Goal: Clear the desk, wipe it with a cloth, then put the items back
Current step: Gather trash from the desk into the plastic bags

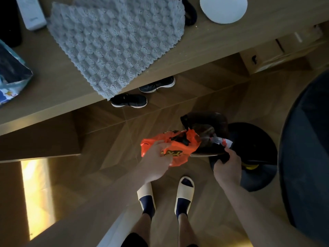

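A wooden desk (213, 43) is carrying the grey cloth (114, 43), its corner overhanging the front edge. Below, the left hand (156, 163) is gripping an orange bag (170, 148); the right hand (227, 163) is pinching a dark bag (210, 132).

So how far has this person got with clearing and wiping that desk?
Partly cleared: much of the wooden desk is bare. Both hands are down by the floor, the left hand in a grip on a crumpled orange plastic bag, the right hand on dark material beside it. A white box, a white round object and a blue printed bag remain. The fluffy grey cloth lies unused, so wiping and returning items are ahead.
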Demonstrator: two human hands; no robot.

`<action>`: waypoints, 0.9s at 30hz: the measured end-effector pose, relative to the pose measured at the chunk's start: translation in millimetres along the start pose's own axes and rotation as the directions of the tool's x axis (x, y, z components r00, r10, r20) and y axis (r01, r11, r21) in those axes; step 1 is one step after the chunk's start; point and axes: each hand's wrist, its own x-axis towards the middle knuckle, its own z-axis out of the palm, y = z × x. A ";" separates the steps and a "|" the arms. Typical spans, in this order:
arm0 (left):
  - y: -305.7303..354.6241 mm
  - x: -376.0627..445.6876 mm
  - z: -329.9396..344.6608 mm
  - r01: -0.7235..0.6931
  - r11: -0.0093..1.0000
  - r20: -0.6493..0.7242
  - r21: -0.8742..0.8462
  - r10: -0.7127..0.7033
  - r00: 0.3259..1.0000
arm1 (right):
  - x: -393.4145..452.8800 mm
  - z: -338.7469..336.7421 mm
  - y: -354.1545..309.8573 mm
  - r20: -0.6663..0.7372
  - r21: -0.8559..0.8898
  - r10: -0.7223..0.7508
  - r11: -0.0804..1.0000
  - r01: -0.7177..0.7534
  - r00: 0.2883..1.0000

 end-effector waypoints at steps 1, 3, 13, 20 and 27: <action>8.2 5.6 2.9 -0.004 1.000 0.014 -0.006 0.004 1.000 | 0.0 -2.7 0.5 0.015 -0.023 0.003 1.000 -0.002 1.000; 25.9 17.4 10.4 -0.006 0.999 0.026 -0.032 0.007 1.000 | -1.1 -7.2 2.0 0.052 -0.077 -0.004 0.997 0.008 0.999; 104.8 79.5 53.4 0.222 0.805 0.101 -0.550 -0.200 0.975 | -18.2 -13.8 8.7 0.094 -0.107 0.003 0.994 0.007 0.996; 72.3 82.4 55.9 0.091 0.995 0.074 0.031 -0.093 0.993 | -25.2 -25.0 11.2 0.144 -0.136 -0.031 0.989 0.051 0.989; 2.1 -18.0 13.6 0.070 0.880 -0.047 0.470 -0.054 0.997 | -70.9 -57.9 -26.7 0.351 -0.262 -0.131 0.937 0.231 0.927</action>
